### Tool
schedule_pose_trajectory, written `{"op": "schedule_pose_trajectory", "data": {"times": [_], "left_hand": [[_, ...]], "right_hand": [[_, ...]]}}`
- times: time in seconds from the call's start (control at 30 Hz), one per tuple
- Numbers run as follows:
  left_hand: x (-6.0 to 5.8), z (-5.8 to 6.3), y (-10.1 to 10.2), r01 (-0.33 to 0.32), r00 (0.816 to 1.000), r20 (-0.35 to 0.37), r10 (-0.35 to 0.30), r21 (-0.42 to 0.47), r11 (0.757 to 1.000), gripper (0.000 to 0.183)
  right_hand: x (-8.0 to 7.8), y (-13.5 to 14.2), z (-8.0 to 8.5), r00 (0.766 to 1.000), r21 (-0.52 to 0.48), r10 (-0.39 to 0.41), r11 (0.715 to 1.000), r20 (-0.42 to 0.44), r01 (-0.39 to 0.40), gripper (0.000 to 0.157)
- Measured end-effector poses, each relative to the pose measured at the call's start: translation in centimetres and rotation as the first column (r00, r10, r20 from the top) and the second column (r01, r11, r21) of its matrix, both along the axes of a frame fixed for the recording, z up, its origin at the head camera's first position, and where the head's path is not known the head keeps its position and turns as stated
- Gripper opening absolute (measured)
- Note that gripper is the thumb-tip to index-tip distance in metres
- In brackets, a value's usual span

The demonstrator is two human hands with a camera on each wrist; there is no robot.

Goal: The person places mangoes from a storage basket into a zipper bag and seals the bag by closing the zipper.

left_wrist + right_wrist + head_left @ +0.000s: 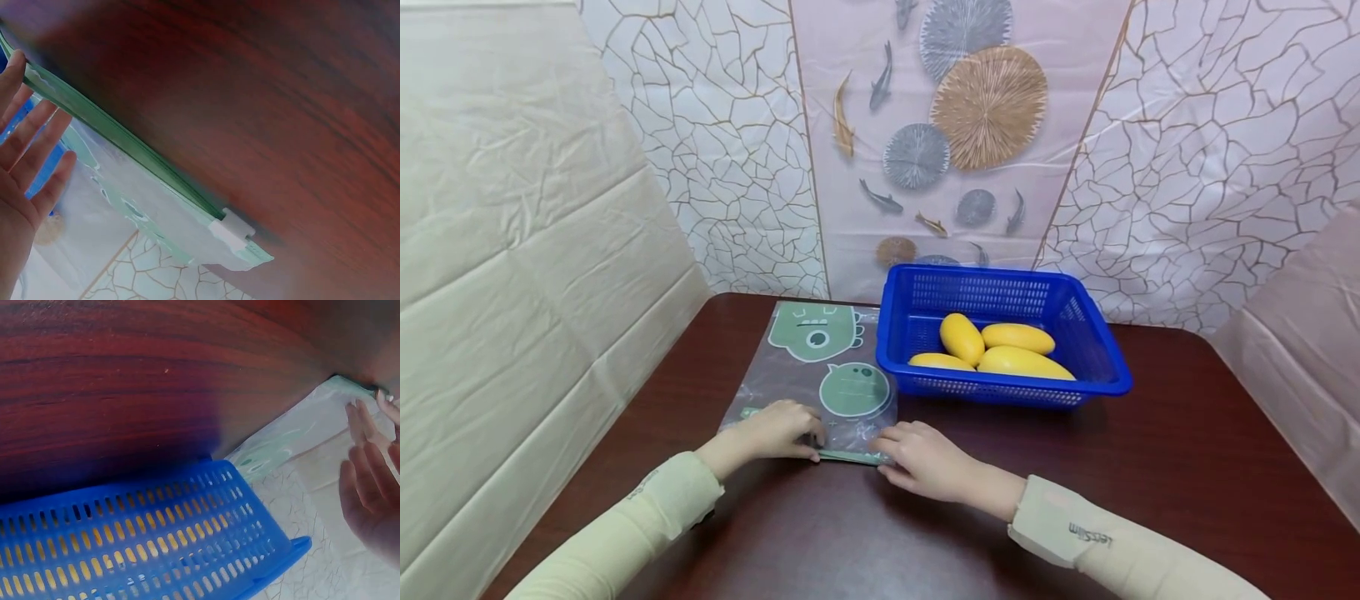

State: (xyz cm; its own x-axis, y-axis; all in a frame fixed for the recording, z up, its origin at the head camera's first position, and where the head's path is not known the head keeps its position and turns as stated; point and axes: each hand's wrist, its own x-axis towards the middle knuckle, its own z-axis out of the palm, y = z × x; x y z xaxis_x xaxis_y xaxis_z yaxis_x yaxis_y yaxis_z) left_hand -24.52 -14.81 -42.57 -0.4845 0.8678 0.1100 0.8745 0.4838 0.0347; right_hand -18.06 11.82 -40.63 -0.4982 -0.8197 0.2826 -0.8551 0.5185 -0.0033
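Note:
A clear slider zip bag with green cartoon prints lies flat on the table, its green-edged mouth toward me. At the middle of that mouth my left hand pinches the edge between thumb and fingers. My right hand holds the mouth's right corner, thumb below the edge and fingers over the film. The left wrist view shows the green zip strip with a white slider at one end. In the right wrist view the right fingers are partly cut off by the frame.
Behind my right hand stands a blue plastic basket, touching or overlapping the bag's right side. Several yellow mangoes lie in it. The dark wooden table meets patterned cloth at its back edge.

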Motion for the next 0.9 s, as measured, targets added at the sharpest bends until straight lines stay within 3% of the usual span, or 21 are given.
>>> {"op": "schedule_pose_trajectory", "data": {"times": [0.13,0.33,0.4,0.5,0.57,0.63,0.7,0.73,0.8,0.9], "left_hand": [[-0.1,0.0,0.1,0.025,0.999,-0.035,-0.025,0.018,1.0,0.009],[-0.1,-0.1,0.7,0.003,0.995,-0.103,0.0,0.024,1.0,0.003],[-0.1,-0.1,0.9,0.003,0.992,-0.122,0.002,0.033,0.999,0.003],[-0.1,-0.3,1.0,0.008,0.991,-0.133,0.0,0.059,0.998,0.004],[-0.2,-0.3,1.1,0.016,0.989,-0.146,-0.004,0.078,0.997,0.006],[-0.3,-0.1,1.1,0.025,0.987,-0.162,-0.01,0.094,0.995,0.007],[-0.4,0.2,1.2,0.038,0.983,-0.182,-0.019,0.103,0.994,0.008],[-0.5,0.3,1.3,0.044,0.981,-0.193,-0.023,0.105,0.993,0.009],[-0.5,0.6,1.5,0.058,0.976,-0.213,-0.035,0.101,0.993,0.009],[-0.3,0.9,1.8,0.066,0.968,-0.245,-0.042,0.091,0.994,0.009]], "right_hand": [[0.3,-0.6,-0.4,0.998,0.085,0.018,0.996,0.058,-0.023,0.023],[0.9,-1.3,-1.3,0.994,0.115,0.026,0.993,0.111,-0.039,0.022],[0.9,-1.4,-1.6,0.996,0.124,0.035,0.991,0.078,-0.045,0.022],[0.9,-1.9,-2.0,0.992,0.164,0.079,0.985,-0.101,-0.062,0.023],[0.6,-2.3,-2.2,0.952,0.197,0.114,0.979,-0.286,-0.058,0.022],[0.1,-2.7,-2.3,0.876,0.22,0.131,0.975,-0.464,-0.03,0.021],[-0.5,-3.0,-2.3,0.803,0.228,0.135,0.974,-0.58,0.001,0.022],[-0.7,-3.1,-2.4,0.779,0.229,0.134,0.973,-0.612,0.013,0.022],[-1.2,-3.3,-2.5,0.755,0.225,0.12,0.974,-0.644,0.037,0.02],[-1.6,-3.6,-2.6,0.747,0.22,0.094,0.973,-0.658,0.071,0.017]]}}
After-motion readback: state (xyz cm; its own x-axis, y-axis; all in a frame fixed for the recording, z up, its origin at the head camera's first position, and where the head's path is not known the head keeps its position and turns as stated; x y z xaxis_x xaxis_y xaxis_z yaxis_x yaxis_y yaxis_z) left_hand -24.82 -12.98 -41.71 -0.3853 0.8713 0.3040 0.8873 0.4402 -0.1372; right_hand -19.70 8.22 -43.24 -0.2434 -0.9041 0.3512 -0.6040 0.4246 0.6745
